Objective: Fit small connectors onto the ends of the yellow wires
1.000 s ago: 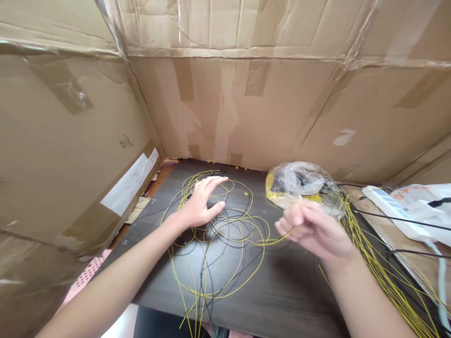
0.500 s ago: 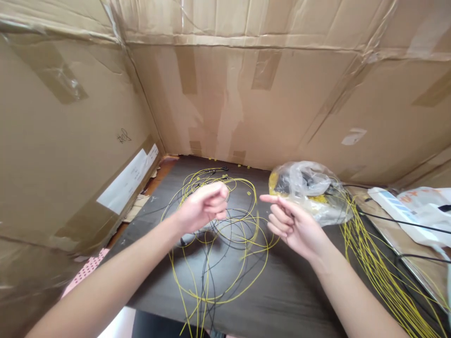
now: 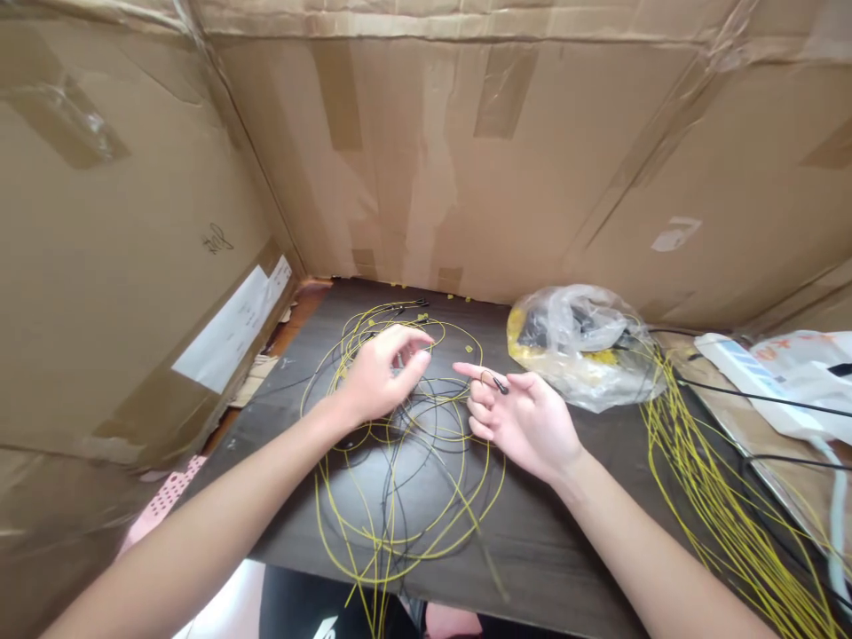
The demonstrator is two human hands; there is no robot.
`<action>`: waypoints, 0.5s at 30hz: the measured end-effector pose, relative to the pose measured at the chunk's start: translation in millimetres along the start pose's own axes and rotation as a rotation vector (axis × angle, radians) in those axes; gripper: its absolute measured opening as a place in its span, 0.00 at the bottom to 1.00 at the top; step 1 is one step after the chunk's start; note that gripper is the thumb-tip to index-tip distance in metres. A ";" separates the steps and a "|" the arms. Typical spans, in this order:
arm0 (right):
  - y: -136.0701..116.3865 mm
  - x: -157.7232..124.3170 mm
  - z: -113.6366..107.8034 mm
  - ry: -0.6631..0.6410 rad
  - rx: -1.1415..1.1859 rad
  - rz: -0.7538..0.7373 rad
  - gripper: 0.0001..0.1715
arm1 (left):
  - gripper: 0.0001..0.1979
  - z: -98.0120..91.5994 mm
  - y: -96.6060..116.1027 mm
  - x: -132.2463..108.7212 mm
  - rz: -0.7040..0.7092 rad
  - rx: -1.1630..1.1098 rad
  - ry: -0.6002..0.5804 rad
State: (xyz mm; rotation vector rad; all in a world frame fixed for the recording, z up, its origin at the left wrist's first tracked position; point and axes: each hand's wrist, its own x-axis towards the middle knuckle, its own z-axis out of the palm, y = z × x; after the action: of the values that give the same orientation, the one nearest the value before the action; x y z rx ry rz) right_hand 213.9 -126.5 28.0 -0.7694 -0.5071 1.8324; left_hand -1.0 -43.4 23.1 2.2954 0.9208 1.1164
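Note:
My left hand (image 3: pixel 387 371) is over the tangled coils of yellow and black cable (image 3: pixel 416 561), thumb and index finger curved and apart, with nothing visible between them. My right hand (image 3: pixel 523 415) is turned palm up just to the right of the coils. Its index finger points left and the other fingers are curled. A small black cable end (image 3: pixel 499 385) lies across those fingers, with a thin bit of wire looping at the index finger. The coils lie on the dark tabletop (image 3: pixel 552 541), some ends hanging over the near edge.
A clear plastic bag (image 3: pixel 592 390) with black and yellow contents sits at the back right. Beside it a bundle of yellow cables (image 3: pixel 715 497) runs toward me. A white power strip (image 3: pixel 752 382) lies farther right. Cardboard walls (image 3: pixel 399 160) enclose the back and left.
My left thumb and fingers have parted from a closed grip. The right hand has moved a little left and rolled palm up, its thumb drawn back, showing the black cable end. The view has tipped down slightly.

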 end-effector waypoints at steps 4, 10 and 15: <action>8.7 1.0 0.7 -0.038 -0.062 0.038 0.20 | 0.17 16.1 9.7 -10.4 0.293 0.056 -0.069; 25.7 2.9 2.3 -0.076 -0.184 0.015 0.10 | 0.11 27.7 6.0 -12.1 0.437 0.097 -0.097; 26.1 1.5 2.7 -0.129 -0.392 -0.095 0.19 | 0.10 25.4 7.3 -10.6 0.421 0.019 -0.194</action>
State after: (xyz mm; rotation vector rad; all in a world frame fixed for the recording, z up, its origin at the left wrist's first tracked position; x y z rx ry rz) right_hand 194.5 -134.8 12.4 -0.8719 -0.9902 1.7220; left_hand 17.4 -58.1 7.1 2.6308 0.3841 1.0167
